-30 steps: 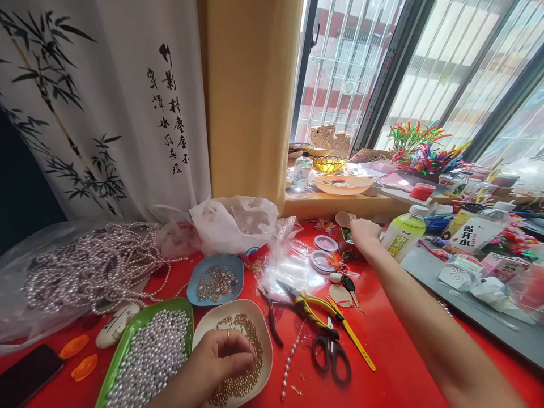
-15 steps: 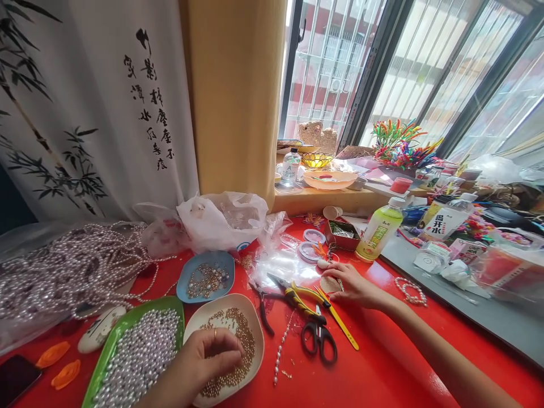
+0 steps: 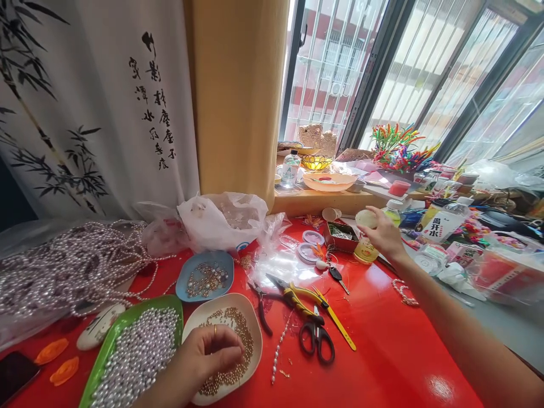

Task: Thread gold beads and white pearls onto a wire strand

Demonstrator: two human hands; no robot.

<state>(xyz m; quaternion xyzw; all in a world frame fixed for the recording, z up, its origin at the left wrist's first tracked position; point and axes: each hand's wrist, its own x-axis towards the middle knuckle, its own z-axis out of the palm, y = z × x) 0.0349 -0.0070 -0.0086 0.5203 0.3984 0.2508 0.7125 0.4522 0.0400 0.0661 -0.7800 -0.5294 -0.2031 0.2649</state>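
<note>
Left hand (image 3: 204,360): at the near edge of the red surface (image 3: 382,351), fingers curled narrow and pinched together over the cream dish (image 3: 250,334) of small gold beads (image 3: 240,328); fingertips touch the beads. Whether a bead is pinched between them cannot be told.

Right hand (image 3: 382,232): raised near the far right of the surface, thumb and fingers closed on a pale round disc (image 3: 365,219), held just above the surface in front of a green bottle (image 3: 393,212).

Green tray (image 3: 102,362): near left corner, filled with silver pearls, touching the cream dish on its left side.

Blue dish (image 3: 225,263): just behind the cream dish, holding mixed gold and pearl pieces.

Pearl strands (image 3: 72,266): heaped along the left edge on clear plastic.

Plastic bag (image 3: 221,221): white, crumpled, at the far edge below the curtain.

Pliers (image 3: 293,294), scissors (image 3: 317,340): lying flat at the middle of the surface, the scissors nearer, the two touching.

Short pearl string (image 3: 278,354): between the cream dish and the scissors.

Red tin (image 3: 340,235): open, toward the far edge, just left of the right hand.

Key (image 3: 338,276): flat, near the tin.

Pearl bracelet (image 3: 402,292): right side, beside the right forearm.
</note>
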